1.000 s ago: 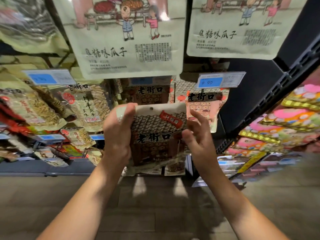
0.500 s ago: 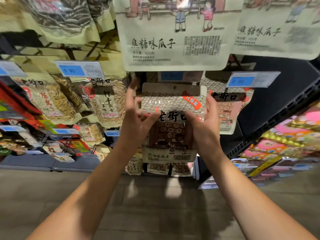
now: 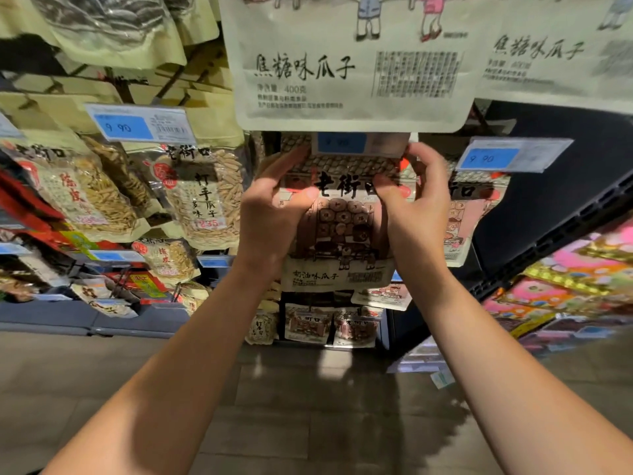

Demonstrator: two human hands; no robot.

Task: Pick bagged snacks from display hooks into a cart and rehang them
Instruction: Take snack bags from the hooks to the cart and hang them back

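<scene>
Under the big cream pouch [image 3: 349,63] at 12 o'clock, both hands grip the brown snack bag [image 3: 342,231] at its top, left hand [image 3: 274,214] and right hand [image 3: 416,207] pinching its upper corners. The hook is hidden behind the price tag [image 3: 359,144], so the hang hole may miss it and the bag may drop to the floor

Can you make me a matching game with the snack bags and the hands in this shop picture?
Things:
1. brown snack bag
2. big cream bag
3. pink packets
4. clear seed bag

Places:
A. far right shelf
B. hanging top middle
C. gripped between the left hand and right hand
D. hanging left of the hands

Pairs: 1-C, 2-B, 3-A, 4-D
</scene>
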